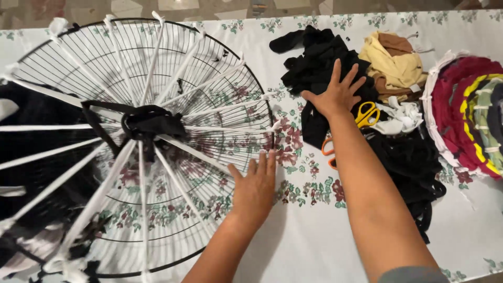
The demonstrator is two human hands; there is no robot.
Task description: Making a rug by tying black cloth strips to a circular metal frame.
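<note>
Closest to where I stand, the left hand lies flat and open, palm down, fingers together, touching the right rim of the fan guard; it grips nothing, only presses there. There is one guard, a round black wire grille lying on the flowered surface, with white cloth strips tied from the black knot at its hub out to the rim like spokes; I count roughly a dozen, though some at the left are cut off by the edge of the view. I judge the guard light and stiff, a little springy, easy to slide, and best held at the thick outer rim, not the thin wires. The strips look soft and stretchy and would shift if tugged.

Farther out, the right hand is spread wide, fingers splayed, resting on a pile of black cloth and holding nothing that I can see. The cloth seems limp and light, so a pinch of a loose fold would lift it. Just beside that hand lie two pairs of scissors: one with yellow handles, one with orange handles partly hidden under the forearm. Beyond lie one heap of yellow and tan cloth, and at the far right one round woven mat in red, yellow and green.
</note>
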